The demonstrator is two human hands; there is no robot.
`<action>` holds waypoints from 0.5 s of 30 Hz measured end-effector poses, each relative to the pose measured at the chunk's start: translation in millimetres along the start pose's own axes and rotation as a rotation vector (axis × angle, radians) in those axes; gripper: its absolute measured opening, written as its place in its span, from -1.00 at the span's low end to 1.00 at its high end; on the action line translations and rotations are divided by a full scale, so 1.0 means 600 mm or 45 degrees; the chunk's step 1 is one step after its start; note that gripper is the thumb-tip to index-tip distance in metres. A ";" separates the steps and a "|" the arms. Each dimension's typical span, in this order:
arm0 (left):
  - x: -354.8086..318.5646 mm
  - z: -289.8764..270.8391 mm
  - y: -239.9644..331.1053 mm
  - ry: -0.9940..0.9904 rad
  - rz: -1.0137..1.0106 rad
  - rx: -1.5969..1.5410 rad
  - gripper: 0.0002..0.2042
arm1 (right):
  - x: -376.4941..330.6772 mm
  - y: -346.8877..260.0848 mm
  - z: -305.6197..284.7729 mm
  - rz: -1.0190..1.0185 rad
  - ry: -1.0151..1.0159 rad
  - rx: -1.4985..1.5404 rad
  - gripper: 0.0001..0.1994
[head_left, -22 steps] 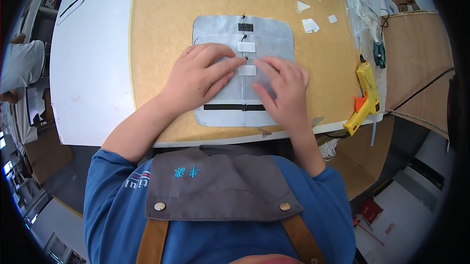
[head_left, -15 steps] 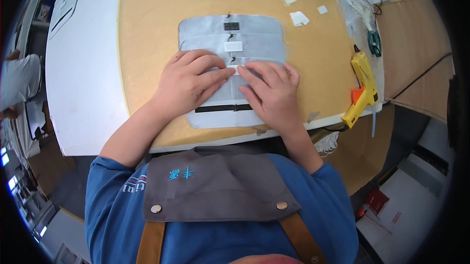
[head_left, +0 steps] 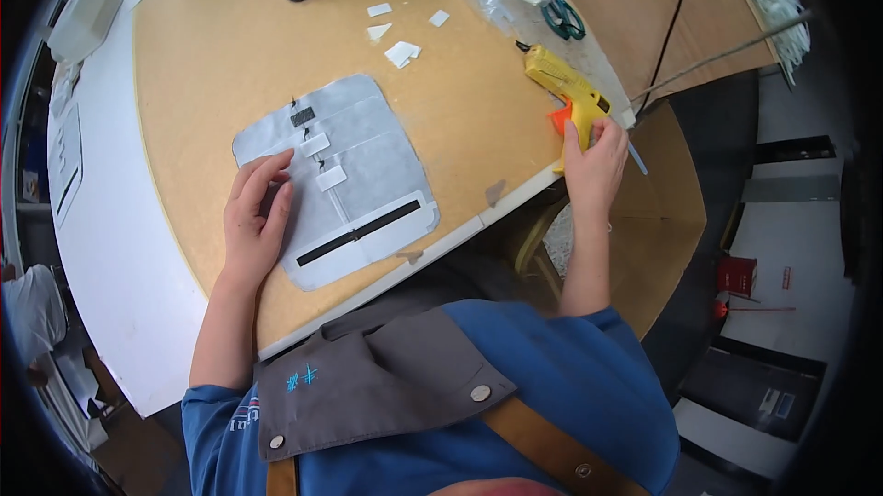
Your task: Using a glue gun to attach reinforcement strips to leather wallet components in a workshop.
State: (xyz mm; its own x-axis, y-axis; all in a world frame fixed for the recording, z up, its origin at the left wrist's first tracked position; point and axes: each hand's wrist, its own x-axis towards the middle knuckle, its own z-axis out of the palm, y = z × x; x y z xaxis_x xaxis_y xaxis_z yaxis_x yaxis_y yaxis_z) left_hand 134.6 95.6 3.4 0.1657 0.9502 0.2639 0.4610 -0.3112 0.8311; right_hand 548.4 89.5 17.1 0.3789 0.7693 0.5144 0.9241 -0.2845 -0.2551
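Glue gun (head_left: pixel 568 84) at two o'clock sits grasped by the right hand (head_left: pixel 596 167), seemingly a pick-up step calling next for a steady lift; the left hand (head_left: pixel 253 217) lies slack by the panel (head_left: pixel 379 178) at ten.

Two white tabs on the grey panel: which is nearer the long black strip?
The lower white tab; the upper white tab sits between it and the small dark patch.
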 end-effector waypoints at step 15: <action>0.001 0.010 0.002 -0.003 0.029 0.008 -0.76 | 0.004 0.116 0.011 0.846 -0.671 1.445 -0.64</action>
State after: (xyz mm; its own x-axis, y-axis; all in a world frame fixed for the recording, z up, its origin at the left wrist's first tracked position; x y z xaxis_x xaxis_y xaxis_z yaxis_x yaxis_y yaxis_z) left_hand 140.6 95.6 1.5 0.1783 0.9429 0.2814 0.4627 -0.3327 0.8217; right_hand 613.2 75.4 -4.5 0.4246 0.8681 -0.2570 -0.0535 -0.2593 -0.9643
